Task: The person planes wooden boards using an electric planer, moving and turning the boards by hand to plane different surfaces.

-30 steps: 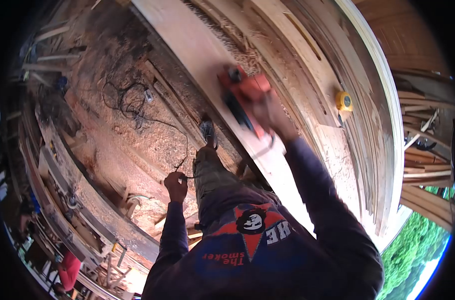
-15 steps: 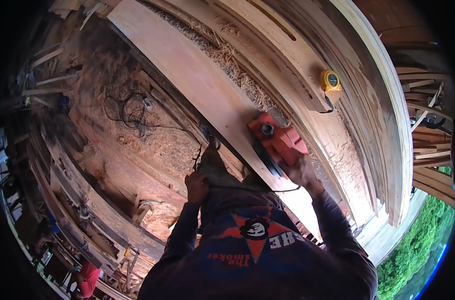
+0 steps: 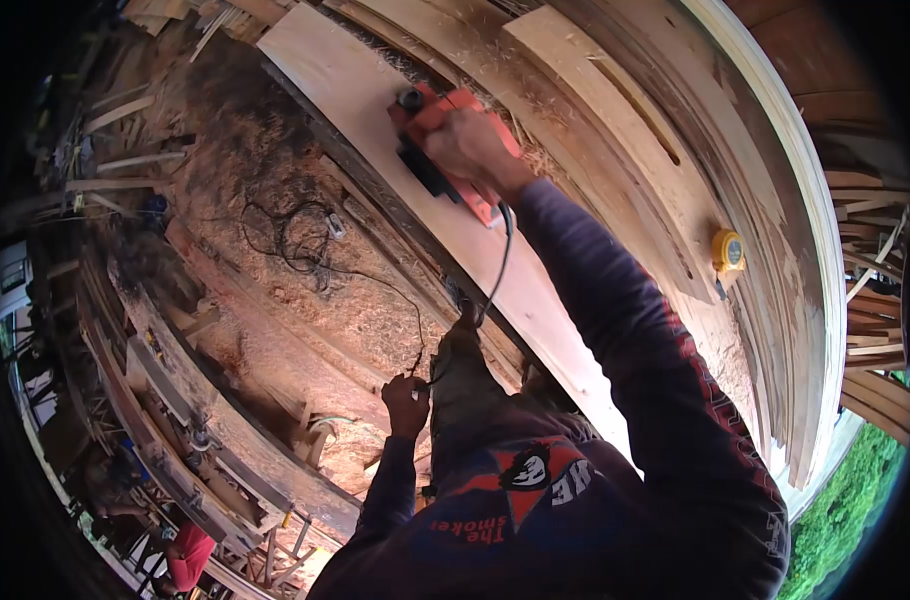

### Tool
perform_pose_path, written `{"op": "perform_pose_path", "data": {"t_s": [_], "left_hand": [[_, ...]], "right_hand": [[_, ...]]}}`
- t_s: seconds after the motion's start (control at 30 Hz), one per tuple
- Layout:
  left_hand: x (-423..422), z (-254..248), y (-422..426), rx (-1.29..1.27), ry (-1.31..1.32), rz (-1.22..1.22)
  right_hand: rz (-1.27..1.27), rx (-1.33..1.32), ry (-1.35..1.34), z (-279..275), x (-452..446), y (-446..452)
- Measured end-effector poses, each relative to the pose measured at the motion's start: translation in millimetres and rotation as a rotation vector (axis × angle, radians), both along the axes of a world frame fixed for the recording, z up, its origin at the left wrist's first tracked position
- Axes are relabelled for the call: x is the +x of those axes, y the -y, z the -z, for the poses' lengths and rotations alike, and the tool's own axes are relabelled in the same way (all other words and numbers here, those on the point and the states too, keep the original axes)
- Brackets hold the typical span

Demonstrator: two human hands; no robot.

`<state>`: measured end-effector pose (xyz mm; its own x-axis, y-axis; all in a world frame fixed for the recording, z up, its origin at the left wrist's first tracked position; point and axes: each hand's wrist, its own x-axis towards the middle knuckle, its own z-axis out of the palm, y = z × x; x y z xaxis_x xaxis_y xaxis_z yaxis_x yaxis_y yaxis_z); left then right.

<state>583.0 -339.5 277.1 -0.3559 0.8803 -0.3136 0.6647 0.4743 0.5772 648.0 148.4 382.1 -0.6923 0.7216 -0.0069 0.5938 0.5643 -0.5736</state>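
My right hand (image 3: pixel 465 145) grips a red electric planer (image 3: pixel 490 125), which rests on a long pale wooden board (image 3: pixel 535 295). A dark power cord (image 3: pixel 502 262) trails from the planer's rear toward my body. Lower down, beside my leg, my left hand (image 3: pixel 407 402) is closed around that cord. The cord runs on from there to a loose tangle (image 3: pixel 290 235) on the sawdust-covered ground. Part of the planer's top is hidden under my right fingers.
A yellow tape measure (image 3: pixel 727 250) sits on the stacked planks to the right of the board. A slotted wooden piece (image 3: pixel 615 130) lies beside it. Wood shavings (image 3: pixel 545 165) gather along the board's far edge. A person in a red top (image 3: pixel 190 555) is at the lower left.
My right hand has pushed the planer along the board, up and to the left, with its arm stretched out. The cord now extends after it. The whole view has shifted slightly.
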Motion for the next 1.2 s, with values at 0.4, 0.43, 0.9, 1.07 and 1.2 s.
{"op": "perform_pose_path", "data": {"t_s": [0.4, 0.43, 0.9, 1.07, 1.2], "left_hand": [[-48, -12, -41, 0.203, -0.133, -0.306], [-46, -8, -29, 0.196, -0.128, -0.299], [124, 12, 59, 0.058, -0.094, 0.374], [265, -36, 59, -0.030, 0.082, 0.723], [314, -53, 79, -0.084, 0.095, 0.847]], "right_hand": [[-0.242, 0.772, 0.364, 25, -129, -78], [-0.286, 0.765, 0.388, 23, -111, -68], [0.504, -0.499, -0.075, -45, 436, 364], [0.400, -0.391, 0.186, -65, 604, 500], [0.500, -0.511, 0.088, -72, 679, 555]]}}
